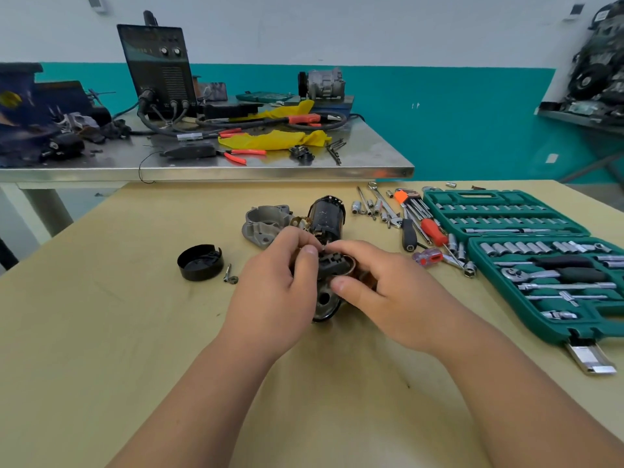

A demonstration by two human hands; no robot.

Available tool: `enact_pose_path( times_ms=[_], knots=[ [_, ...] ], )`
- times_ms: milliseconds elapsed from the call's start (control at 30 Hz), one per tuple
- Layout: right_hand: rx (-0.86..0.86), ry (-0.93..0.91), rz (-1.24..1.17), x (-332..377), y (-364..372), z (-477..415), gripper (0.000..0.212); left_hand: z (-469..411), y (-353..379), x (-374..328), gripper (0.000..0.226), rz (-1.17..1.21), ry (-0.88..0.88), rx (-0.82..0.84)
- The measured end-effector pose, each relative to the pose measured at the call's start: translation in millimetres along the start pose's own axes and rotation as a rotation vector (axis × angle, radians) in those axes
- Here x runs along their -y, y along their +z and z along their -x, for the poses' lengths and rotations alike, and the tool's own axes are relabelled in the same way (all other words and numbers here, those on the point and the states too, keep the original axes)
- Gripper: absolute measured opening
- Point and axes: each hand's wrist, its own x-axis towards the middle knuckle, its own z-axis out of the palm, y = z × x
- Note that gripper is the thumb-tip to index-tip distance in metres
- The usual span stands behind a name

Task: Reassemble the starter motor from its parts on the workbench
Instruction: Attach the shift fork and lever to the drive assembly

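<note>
Green plastic case (479, 196) lies open at the right of the bench (135, 332), its slots filled with chrome sockets (516, 247), a ratchet (530, 274) and bars (567, 286). Any writing on it is too small to read. At mid-bench the left hand (280, 282) and right hand (381, 285) both grip, fingers curled, a black starter part (329, 268) with a copper-brown side. Just behind it are a black yoke (327, 217) and a grey housing (266, 224). A black cap (200, 262) lies further left.
</note>
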Motion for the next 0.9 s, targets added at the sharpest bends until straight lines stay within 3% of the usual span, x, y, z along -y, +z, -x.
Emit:
enact_pose_path(
  times_ms=[167,267,333,367,433,533,700,900],
  knots=[
    [-0.081,-0.038,-0.085,-5.0,-2.0,-0.3,0.033,-0.1,5.6,-2.7,0.024,0.065,0.052,-0.039],
    [-0.161,-0.030,-0.189,-8.2,-2.6,-1.8,0.028,-13.1,4.9,-1.6,0.034,0.496,-0.206,-0.191],
    [-0.251,-0.011,-0.200,-12.6,-2.6,-4.3,0.030,-24.1,0.1,9.9,0.036,0.543,-0.413,-0.320],
    [-0.295,0.005,-0.193,-16.3,-2.5,-5.7,0.029,-28.2,-1.9,17.7,0.034,0.358,-0.484,-0.304],
    [-0.339,0.052,-0.202,-25.5,-0.6,-9.7,0.025,-27.3,-1.2,32.2,0.036,-0.097,-0.545,-0.077],
    [-0.344,0.180,-0.367,-38.1,6.7,-16.8,0.014,-26.4,6.0,40.2,0.064,-0.323,-0.551,0.184],
    [-0.356,0.259,-0.555,-42.9,12.8,-19.3,0.015,-36.1,6.3,30.7,0.075,-0.196,-0.704,0.259],
    [-0.253,0.177,-0.636,-41.8,17.1,-13.4,0.016,-34.0,7.6,29.8,0.043,0.328,-0.762,0.176]
  ],
)
